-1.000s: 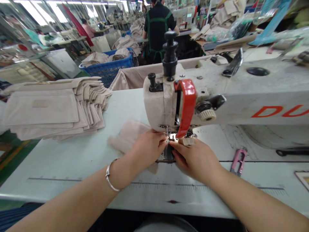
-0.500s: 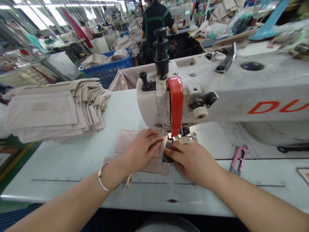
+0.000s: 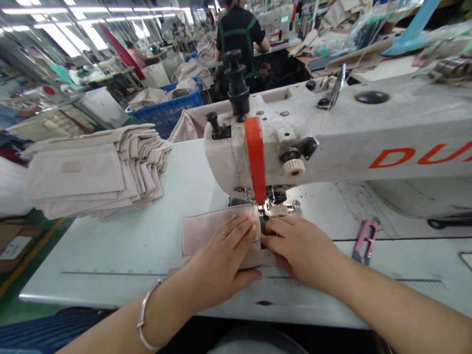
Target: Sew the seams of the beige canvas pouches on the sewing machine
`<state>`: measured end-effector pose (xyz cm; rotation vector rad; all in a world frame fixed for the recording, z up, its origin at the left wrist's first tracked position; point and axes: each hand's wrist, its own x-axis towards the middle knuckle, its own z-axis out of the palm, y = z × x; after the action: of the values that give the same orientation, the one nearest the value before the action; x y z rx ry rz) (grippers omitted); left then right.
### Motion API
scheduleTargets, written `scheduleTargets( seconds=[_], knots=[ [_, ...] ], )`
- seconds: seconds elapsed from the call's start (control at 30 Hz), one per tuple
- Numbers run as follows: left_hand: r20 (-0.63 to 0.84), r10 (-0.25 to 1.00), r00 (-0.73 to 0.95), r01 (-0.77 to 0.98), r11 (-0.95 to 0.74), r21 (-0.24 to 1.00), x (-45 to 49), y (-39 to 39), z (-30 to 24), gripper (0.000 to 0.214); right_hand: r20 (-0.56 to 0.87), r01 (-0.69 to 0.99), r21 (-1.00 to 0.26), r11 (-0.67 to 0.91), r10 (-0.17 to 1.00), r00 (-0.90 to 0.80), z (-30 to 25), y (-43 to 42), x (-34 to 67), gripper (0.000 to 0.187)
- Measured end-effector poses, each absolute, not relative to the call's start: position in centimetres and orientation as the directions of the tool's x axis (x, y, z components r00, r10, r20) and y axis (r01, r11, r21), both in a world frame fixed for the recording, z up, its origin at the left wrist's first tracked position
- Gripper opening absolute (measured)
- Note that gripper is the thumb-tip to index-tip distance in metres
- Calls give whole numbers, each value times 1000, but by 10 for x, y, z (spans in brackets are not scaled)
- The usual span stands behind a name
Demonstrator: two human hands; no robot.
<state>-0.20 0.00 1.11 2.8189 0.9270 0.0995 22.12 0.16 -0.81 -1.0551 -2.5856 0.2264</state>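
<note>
A beige fabric piece [image 3: 202, 228], layered and stitched along its edge, lies flat on the sewing machine's bed with its right edge at the presser foot [image 3: 262, 210]. My left hand [image 3: 228, 246] rests on top of it, fingers stretched out flat and thumb apart toward the front. A ring and a bangle are on this hand and wrist. Just right of the fabric's edge, my right hand [image 3: 295, 243] has its fingers bent and drawn together close to the foot. What its fingertips grip, if anything, is hidden. The sewing machine [image 3: 332, 142] has a red guard [image 3: 255, 160] in front of the needle area.
A stack of beige sewn pieces [image 3: 77, 172] sits on the table's left. Pink thread snips [image 3: 366, 241] lie right of my right hand. Behind the table stand a blue crate [image 3: 169, 105] of fabric and a person [image 3: 238, 39] with their back to me.
My left hand has flattened and spread over the fabric, where it was bent at the edge. The fabric lies flatter, its edge against the foot. My right hand has stayed nearly in place.
</note>
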Motion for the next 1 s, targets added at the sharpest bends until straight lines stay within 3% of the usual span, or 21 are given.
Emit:
scheduleTargets(
  seconds=[0.17,0.27,0.67,0.87,1.0],
  knots=[
    [126,606,785,567,-786,248,2,-22,7,41,369,593,-342,729,685,-629,-12,0,227,25],
    [178,594,785,540,-796,274,0,-20,5,37,376,567,-313,762,647,-663,-15,0,226,26],
    [246,553,796,464,-818,339,-2,22,1,28,309,690,-199,696,713,-629,-18,6,224,40],
    [228,559,797,473,-813,339,-1,39,1,21,254,735,-214,644,763,-594,-16,10,220,47],
    [218,530,819,460,-835,301,-3,47,-1,21,276,727,-289,623,781,-560,-16,11,222,43]
  ],
)
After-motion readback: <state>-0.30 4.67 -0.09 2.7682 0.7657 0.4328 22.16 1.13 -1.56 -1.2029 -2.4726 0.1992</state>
